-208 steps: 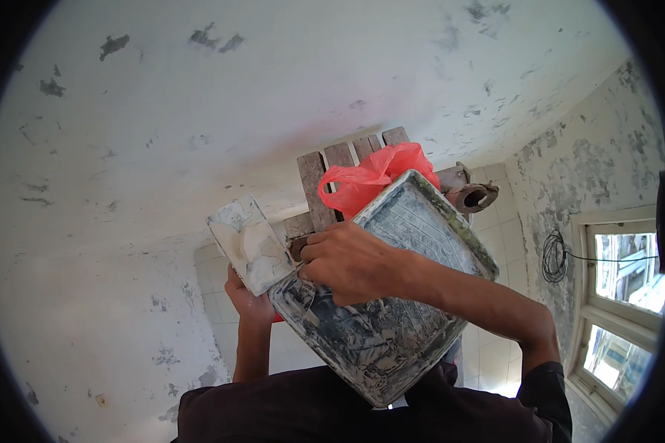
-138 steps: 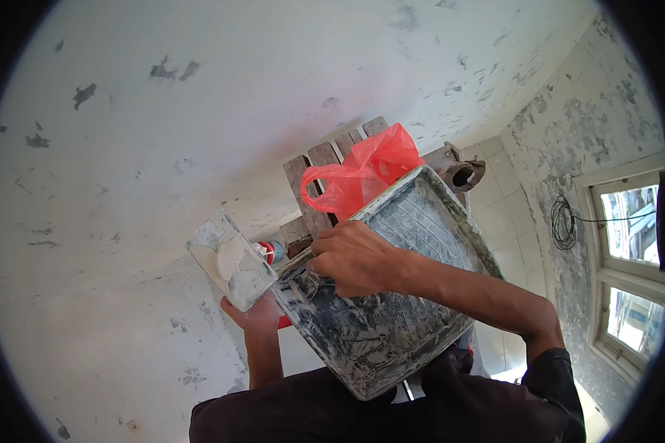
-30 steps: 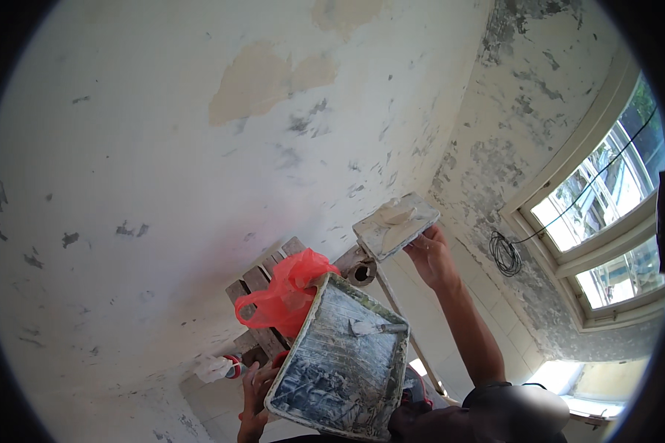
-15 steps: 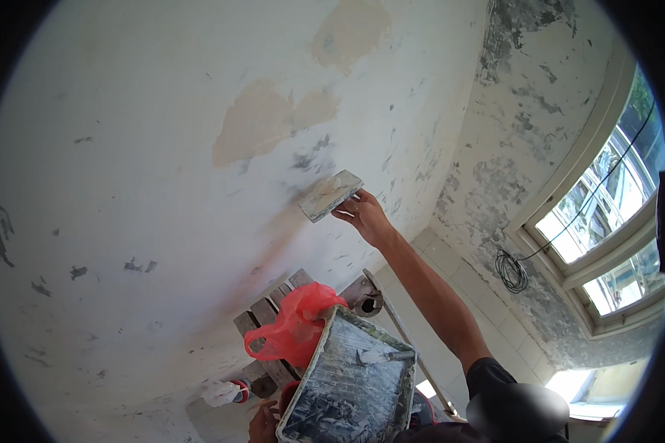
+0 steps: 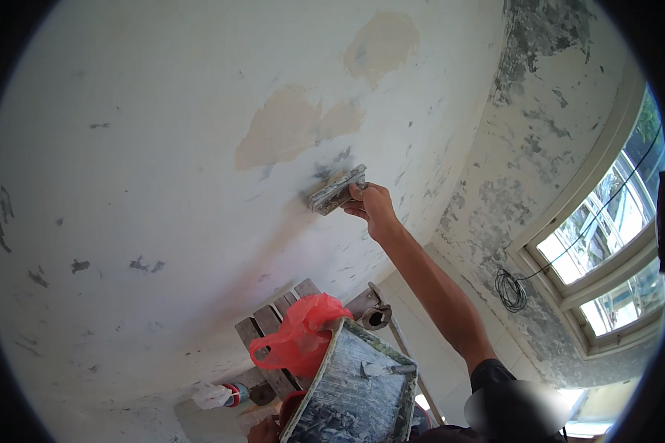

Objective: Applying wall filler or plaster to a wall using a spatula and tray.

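My right hand (image 5: 375, 207) is closed around a flat, putty-smeared plastering trowel (image 5: 338, 190). The trowel is at the white wall (image 5: 162, 192), beside a dark scuffed spot and just below beige patches (image 5: 281, 125). Whether its blade touches the wall, I cannot tell. At the lower edge, my left hand (image 5: 263, 430) is beside the left rim of a putty-coated tray (image 5: 347, 391); its fingers are mostly hidden. A putty knife (image 5: 384, 368) with a smeared blade lies across the tray near its right rim.
A red plastic bag (image 5: 303, 336) covers part of a grey slatted wooden bench (image 5: 255, 331) beyond the tray. Next to it are a pipe-like piece (image 5: 375, 317) and a red-and-blue can (image 5: 236, 393). At right, a coiled black cable (image 5: 510, 289) hangs by the window (image 5: 598, 221).
My right hand has turned the trowel: its broad face showed before, and now it stands more edge-on at the wall. The whole view has shifted slightly.
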A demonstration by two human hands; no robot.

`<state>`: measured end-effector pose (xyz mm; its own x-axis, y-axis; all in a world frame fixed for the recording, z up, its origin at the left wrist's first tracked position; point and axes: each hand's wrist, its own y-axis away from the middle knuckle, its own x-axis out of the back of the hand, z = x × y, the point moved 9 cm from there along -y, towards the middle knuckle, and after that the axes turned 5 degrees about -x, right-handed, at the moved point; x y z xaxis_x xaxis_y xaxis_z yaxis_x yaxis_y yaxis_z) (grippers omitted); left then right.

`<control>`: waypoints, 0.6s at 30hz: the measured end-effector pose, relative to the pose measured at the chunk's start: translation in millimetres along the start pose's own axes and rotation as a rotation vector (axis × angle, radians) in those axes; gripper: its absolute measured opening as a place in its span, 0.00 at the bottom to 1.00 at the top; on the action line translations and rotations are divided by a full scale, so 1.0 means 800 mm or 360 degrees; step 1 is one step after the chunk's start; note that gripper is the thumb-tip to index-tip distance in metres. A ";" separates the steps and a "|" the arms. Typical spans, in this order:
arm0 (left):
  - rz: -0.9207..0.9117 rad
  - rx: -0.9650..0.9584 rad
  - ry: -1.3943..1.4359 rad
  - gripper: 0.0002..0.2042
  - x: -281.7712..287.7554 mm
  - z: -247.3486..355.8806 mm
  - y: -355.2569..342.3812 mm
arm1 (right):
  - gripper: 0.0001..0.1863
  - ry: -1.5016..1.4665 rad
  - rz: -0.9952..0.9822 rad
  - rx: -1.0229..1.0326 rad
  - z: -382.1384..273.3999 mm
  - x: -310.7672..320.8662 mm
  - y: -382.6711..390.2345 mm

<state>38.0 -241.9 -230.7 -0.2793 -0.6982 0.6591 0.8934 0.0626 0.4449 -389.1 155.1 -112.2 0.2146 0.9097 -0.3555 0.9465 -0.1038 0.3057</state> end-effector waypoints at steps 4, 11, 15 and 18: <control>-0.0066 0.0068 0.0152 0.36 -0.004 -0.016 -0.004 | 0.12 -0.0110 -0.0029 -0.0038 -0.023 -0.017 0.008; -0.0006 0.0039 0.0144 0.36 -0.004 -0.012 0.001 | 0.10 -0.0384 -0.0253 0.0472 -0.090 -0.001 0.032; -0.0023 0.0104 0.0133 0.36 0.002 -0.002 0.004 | 0.12 -0.0529 -0.0271 0.0555 -0.085 0.055 0.033; -0.0122 0.0239 0.0209 0.36 0.002 0.013 0.007 | 0.15 -0.0430 -0.0211 0.0419 -0.042 0.068 0.018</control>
<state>39.2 -235.4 -221.0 -0.2873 -0.7915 0.5395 0.8060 0.1045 0.5826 -372.1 216.4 -97.3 0.1092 0.7872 -0.6069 0.9921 -0.1242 0.0175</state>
